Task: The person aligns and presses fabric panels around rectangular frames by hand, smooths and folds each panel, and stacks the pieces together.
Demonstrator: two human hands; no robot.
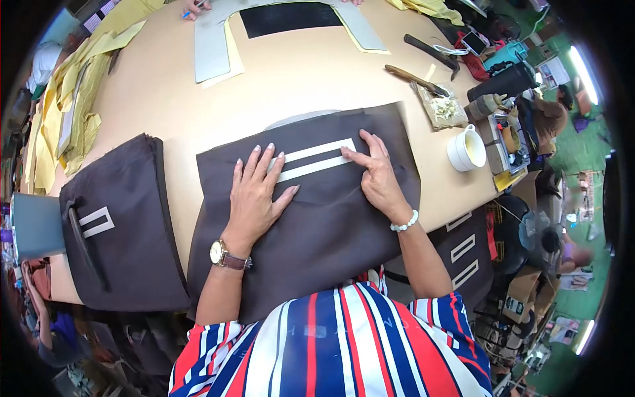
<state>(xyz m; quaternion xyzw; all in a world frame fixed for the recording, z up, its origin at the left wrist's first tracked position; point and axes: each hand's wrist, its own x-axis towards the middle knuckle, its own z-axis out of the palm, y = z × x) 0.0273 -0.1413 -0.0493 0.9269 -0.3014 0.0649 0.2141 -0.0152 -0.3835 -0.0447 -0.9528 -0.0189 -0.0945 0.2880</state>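
Observation:
A dark brown fabric piece (317, 225) lies before me, its near part hanging towards my lap. On it is a white slotted strip (317, 169), a long narrow rectangular frame. My left hand (254, 192) rests flat with fingers spread, fingertips covering the strip's left end. At the strip's right end, my right hand (380, 175) presses down with a fingertip, its other visible fingers apart and some curled under. Neither hand grips anything. A pale grey curved edge (297, 119) shows beyond the fabric's far side.
Left, a hammer (83, 228) lies on stacked brown fabric (132, 251) bearing another white frame. A white mug (466, 149), a brush (417, 79) and another hammer (433, 54) are at right. Across the table, another person's hand (196, 9) holds a blue pen near grey pattern pieces (211, 49).

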